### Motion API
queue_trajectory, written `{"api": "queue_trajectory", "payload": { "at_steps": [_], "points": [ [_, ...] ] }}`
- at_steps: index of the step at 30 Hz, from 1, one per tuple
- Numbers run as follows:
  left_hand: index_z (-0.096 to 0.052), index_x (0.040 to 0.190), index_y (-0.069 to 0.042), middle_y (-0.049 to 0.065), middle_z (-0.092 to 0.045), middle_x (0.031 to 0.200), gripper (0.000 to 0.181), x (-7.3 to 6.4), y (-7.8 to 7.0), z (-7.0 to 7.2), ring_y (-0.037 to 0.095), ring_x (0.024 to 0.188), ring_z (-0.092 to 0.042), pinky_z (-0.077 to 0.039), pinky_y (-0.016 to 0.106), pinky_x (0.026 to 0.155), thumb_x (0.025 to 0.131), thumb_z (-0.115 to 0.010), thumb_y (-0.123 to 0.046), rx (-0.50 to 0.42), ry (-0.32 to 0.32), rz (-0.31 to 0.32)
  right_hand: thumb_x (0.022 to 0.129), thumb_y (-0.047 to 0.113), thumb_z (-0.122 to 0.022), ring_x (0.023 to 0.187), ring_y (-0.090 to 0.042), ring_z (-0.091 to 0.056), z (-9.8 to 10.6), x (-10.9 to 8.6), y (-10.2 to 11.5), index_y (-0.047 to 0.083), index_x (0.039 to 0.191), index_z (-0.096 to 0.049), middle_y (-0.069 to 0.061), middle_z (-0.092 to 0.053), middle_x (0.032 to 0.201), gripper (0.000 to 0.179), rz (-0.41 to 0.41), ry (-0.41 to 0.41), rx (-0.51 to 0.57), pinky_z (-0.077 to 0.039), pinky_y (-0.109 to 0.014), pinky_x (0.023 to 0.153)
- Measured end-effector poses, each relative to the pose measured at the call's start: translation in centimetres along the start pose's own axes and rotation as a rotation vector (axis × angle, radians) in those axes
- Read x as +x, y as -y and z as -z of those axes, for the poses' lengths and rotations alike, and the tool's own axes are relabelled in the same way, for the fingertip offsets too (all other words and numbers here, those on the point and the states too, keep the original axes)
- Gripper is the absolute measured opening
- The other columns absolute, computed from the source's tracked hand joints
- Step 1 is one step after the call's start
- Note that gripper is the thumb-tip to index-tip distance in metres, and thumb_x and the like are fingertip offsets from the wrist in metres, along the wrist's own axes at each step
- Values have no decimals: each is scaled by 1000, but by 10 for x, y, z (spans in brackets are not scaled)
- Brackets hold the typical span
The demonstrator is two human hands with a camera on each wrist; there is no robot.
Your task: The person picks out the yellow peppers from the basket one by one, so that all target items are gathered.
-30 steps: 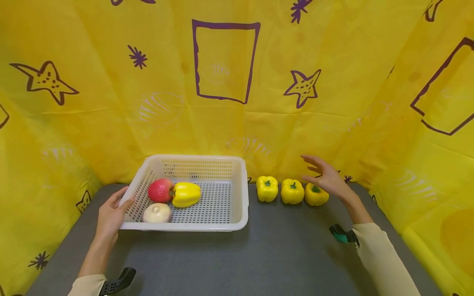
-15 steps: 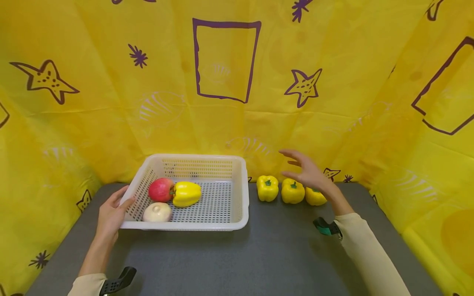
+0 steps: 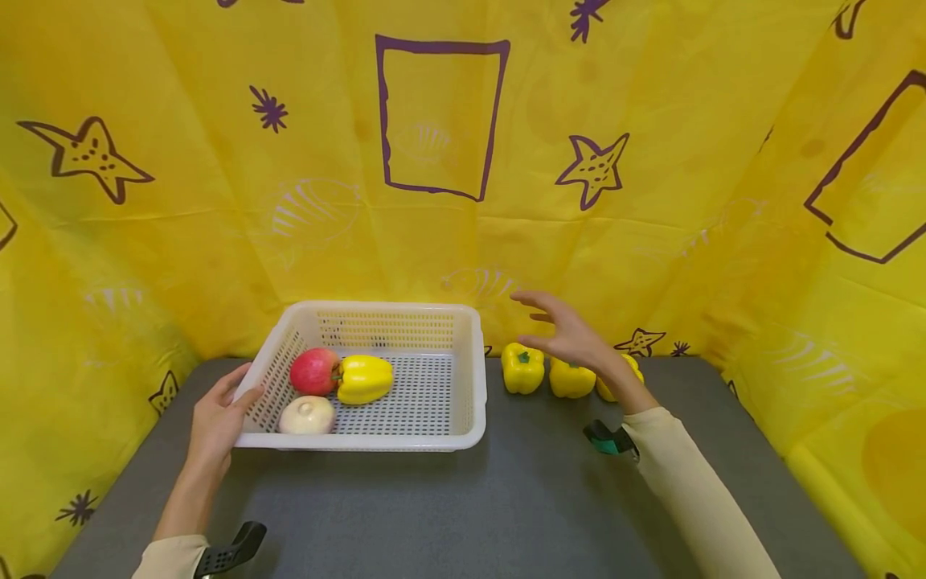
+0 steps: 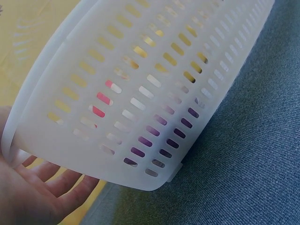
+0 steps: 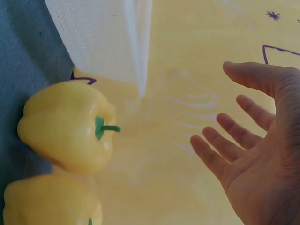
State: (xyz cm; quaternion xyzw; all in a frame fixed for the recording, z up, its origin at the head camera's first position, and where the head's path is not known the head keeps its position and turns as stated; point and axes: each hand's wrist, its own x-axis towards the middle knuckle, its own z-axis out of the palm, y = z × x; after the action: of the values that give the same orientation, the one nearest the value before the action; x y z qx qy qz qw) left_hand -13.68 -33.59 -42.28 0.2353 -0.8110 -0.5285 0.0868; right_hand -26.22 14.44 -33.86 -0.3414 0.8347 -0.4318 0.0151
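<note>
My left hand (image 3: 217, 418) grips the left rim of a white plastic basket (image 3: 469, 402), thumb over the edge and fingers beneath the outer wall, as the left wrist view shows. Inside lie a red apple (image 3: 313, 371), a yellow bell pepper (image 3: 366, 380) on its side and a pale round onion-like vegetable (image 3: 307, 416). Right of the basket, three yellow bell peppers stand in a row: a left one (image 3: 522, 369), a middle one (image 3: 570, 379) and a right one (image 3: 631, 371) partly behind my forearm. Above them hovers my right hand (image 3: 567, 331), fingers spread and holding nothing.
A dark grey tabletop (image 3: 463, 515) lies under everything. Yellow patterned cloth (image 3: 434, 241) hangs behind and along both sides, close behind the basket and the row of peppers.
My right hand has moved left, from above the right pepper to above the middle and left ones. The left hand, basket and peppers have stayed where they were.
</note>
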Motion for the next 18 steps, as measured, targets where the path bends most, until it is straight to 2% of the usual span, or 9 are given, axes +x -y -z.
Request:
{"api": "queue_trajectory", "payload": {
  "at_steps": [8, 13, 18],
  "points": [
    [-37, 152, -14, 22, -50, 141, 61, 0, 0, 0, -4, 78, -56, -48, 21, 67, 98, -57, -35, -1, 8, 10, 88, 16, -74, 136, -32, -39, -10, 10, 5, 6, 145, -45, -12, -44, 148, 65, 15, 16, -27, -35, -50, 108],
    [-36, 153, -14, 22, -49, 143, 62, 1, 1, 1, -4, 79, -56, -47, 20, 68, 99, -56, -36, -3, 12, 20, 87, 15, -75, 135, -37, -39, -20, 18, 10, 7, 144, -45, -15, -44, 147, 65, 46, 35, -51, -36, -50, 107],
    [-38, 152, -14, 17, -55, 137, 62, 3, 2, 1, -4, 78, -58, -49, 21, 67, 98, -58, -35, -11, 6, 15, 86, 11, -75, 135, -34, -41, -32, 24, 15, 4, 143, -46, -12, -46, 146, 64, 54, 46, -77, -38, -50, 105]
  ]
}}
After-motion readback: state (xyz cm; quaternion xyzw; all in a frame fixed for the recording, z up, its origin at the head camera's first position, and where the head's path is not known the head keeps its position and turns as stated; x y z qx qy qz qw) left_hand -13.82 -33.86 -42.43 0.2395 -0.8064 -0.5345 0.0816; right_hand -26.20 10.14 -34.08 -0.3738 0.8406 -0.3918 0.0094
